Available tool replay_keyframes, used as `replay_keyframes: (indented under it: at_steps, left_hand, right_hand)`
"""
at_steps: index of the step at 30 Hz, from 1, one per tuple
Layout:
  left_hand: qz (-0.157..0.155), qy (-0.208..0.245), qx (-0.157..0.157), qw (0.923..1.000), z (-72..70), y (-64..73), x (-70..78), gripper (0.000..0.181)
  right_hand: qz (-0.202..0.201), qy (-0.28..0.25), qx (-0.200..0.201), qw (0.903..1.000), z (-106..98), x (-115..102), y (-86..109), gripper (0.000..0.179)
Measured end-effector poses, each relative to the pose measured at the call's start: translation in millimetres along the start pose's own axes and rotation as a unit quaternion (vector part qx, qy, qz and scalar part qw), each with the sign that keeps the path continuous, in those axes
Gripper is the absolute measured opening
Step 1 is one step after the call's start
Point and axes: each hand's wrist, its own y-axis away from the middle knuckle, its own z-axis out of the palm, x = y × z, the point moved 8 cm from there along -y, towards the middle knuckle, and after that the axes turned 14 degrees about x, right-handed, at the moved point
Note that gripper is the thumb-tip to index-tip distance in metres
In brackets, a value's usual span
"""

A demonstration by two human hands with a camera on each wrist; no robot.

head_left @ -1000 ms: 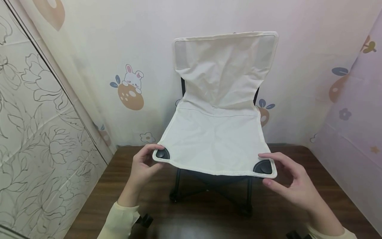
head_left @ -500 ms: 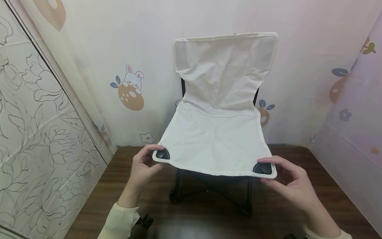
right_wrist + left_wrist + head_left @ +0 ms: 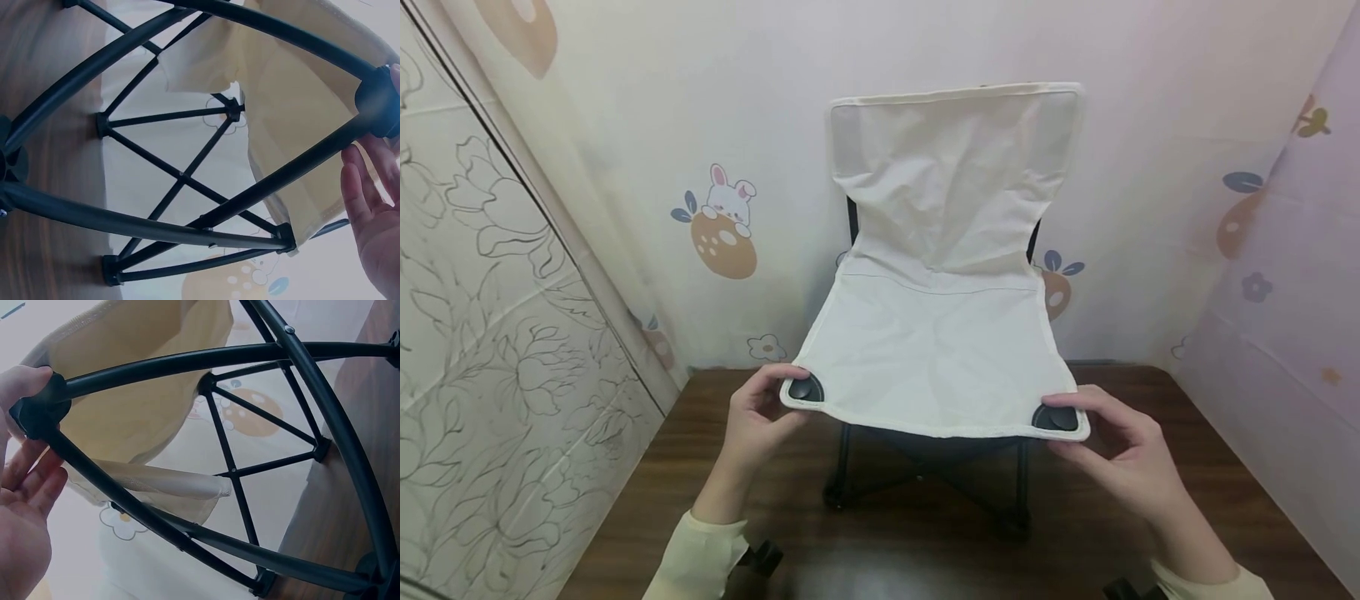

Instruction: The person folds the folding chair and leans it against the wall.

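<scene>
A small folding chair [image 3: 936, 350] with a white fabric seat and back stands unfolded on the table. My left hand [image 3: 756, 421] grips its front left corner, forefinger on the black corner patch [image 3: 806, 388] and thumb beneath. At the front right corner my right hand [image 3: 1127, 450] pinches the fabric edge in the same way, over the other black patch [image 3: 1056, 417]. Both wrist views look under the seat. There, the left hand [image 3: 28, 481] holds the black plastic corner joint [image 3: 47, 406] of the frame, and the right hand [image 3: 375, 200] is at the opposite joint [image 3: 378, 103].
Black crossed tubes [image 3: 237, 456] form the chair's legs, with feet on the dark wooden table [image 3: 700, 467]. A curtain [image 3: 625, 100] printed with rabbits and carrots hangs behind. A flower-patterned panel [image 3: 497, 333] stands at the left.
My right hand's forefinger and thumb have closed onto the front right corner. The left hand keeps its grip. The whole head view has shifted slightly.
</scene>
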Motion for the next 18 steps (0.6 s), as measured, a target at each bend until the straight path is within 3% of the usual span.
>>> replay_keyframes:
  at_steps: [18]
  left_hand:
    - [0.015,0.017,-0.004,0.9997,-1.6,-0.1,2.8,0.042]
  right_hand:
    - [0.013,0.039,0.017,0.999,-0.9,6.8,-2.1,0.058]
